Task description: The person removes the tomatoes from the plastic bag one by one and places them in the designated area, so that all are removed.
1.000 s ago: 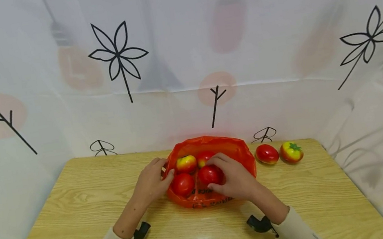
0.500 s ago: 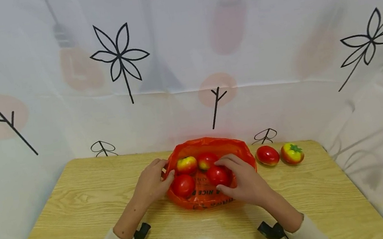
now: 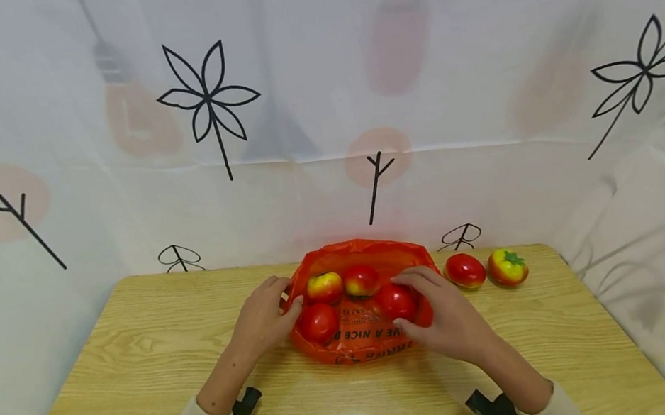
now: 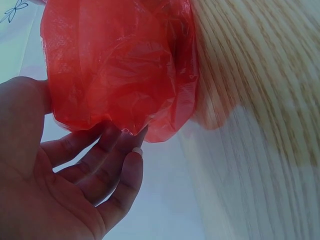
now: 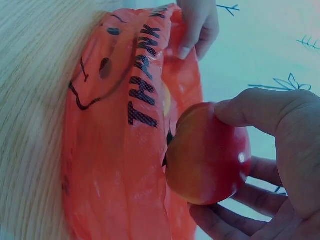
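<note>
A red plastic bag (image 3: 391, 256) with black lettering stands on the table with its mouth wide. My left hand (image 3: 263, 317) holds the bag's left rim, thumb over the edge; in the left wrist view its fingers lie against the bag (image 4: 117, 65). My right hand (image 3: 451, 311) grips a glossy red-and-yellow fruit (image 3: 395, 302) between thumb and fingers, over the right part of the opening. The right wrist view shows this fruit (image 5: 207, 155) above the bag's rim. Inside the bag are a red fruit (image 3: 319, 323), a yellow-red fruit (image 3: 323, 287) and another red fruit (image 3: 360, 280).
To the bag's right, a red fruit (image 3: 464, 271) and a yellow-red fruit (image 3: 508, 266) with a green star-shaped top sit on the wooden table (image 3: 194, 314). A white printed cloth (image 3: 305, 197) hangs behind the table.
My right hand has moved right with the fruit, from the bag's middle toward its right side, uncovering the red fruit behind. The left hand stays on the rim.
</note>
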The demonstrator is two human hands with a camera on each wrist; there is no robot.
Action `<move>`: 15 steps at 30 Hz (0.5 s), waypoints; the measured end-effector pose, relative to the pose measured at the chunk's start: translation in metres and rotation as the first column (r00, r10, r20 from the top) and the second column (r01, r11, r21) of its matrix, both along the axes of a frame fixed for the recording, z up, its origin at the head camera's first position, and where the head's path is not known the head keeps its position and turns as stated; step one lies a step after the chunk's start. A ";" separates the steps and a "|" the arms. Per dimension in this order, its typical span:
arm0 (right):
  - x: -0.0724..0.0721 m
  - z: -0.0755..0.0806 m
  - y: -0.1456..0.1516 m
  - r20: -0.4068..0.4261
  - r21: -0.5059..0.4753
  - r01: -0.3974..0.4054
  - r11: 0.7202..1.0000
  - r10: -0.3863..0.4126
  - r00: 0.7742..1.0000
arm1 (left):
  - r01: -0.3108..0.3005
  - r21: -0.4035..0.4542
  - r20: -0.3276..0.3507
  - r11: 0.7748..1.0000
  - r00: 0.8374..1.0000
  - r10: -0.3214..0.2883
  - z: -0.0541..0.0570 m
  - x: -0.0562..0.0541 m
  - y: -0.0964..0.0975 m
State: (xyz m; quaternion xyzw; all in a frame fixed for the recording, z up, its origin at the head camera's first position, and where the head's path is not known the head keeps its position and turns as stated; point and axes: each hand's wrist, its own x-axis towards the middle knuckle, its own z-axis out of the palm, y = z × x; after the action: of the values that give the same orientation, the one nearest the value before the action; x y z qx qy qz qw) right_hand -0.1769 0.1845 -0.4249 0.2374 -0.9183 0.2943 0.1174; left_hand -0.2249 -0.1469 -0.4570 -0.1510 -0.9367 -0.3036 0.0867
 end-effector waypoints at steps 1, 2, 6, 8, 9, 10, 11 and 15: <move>0.000 0.000 0.002 -0.003 0.001 0.004 1.000 -0.004 1.000 | -0.001 -0.002 0.002 1.000 1.000 0.001 0.000 0.000 0.000; 0.001 0.000 0.003 -0.003 0.001 0.008 1.000 -0.008 1.000 | -0.002 -0.002 0.003 1.000 1.000 0.002 0.000 0.000 0.000; 0.003 0.001 0.010 -0.007 -0.006 0.027 1.000 -0.027 1.000 | -0.006 -0.006 0.005 1.000 1.000 0.006 -0.002 -0.001 0.000; 0.004 0.002 0.013 -0.011 -0.008 0.036 0.999 -0.036 0.999 | -0.006 -0.004 0.003 1.000 1.000 0.006 -0.002 0.000 -0.001; 0.005 0.002 0.014 -0.014 -0.007 0.041 0.999 -0.041 0.999 | -0.006 -0.003 0.003 1.000 1.000 0.006 -0.002 0.000 -0.001; 0.005 0.003 0.015 -0.017 -0.006 0.045 0.999 -0.045 0.999 | -0.007 -0.001 0.002 1.000 1.000 0.007 -0.002 0.000 -0.001; 0.006 0.003 0.016 -0.019 -0.007 0.049 0.999 -0.049 0.999 | -0.007 0.000 0.000 1.000 1.000 0.007 -0.001 0.000 -0.001; 0.008 0.006 0.021 -0.025 -0.011 0.064 0.998 -0.064 0.998 | -0.005 -0.001 -0.006 1.000 1.000 0.005 -0.001 0.000 -0.001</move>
State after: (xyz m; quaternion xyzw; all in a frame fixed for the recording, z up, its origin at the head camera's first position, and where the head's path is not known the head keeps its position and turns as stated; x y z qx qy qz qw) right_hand -0.1690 0.2054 -0.4187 0.2111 -0.9224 0.2920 0.1394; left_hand -0.2245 -0.1475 -0.4578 -0.1498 -0.9369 -0.3026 0.0903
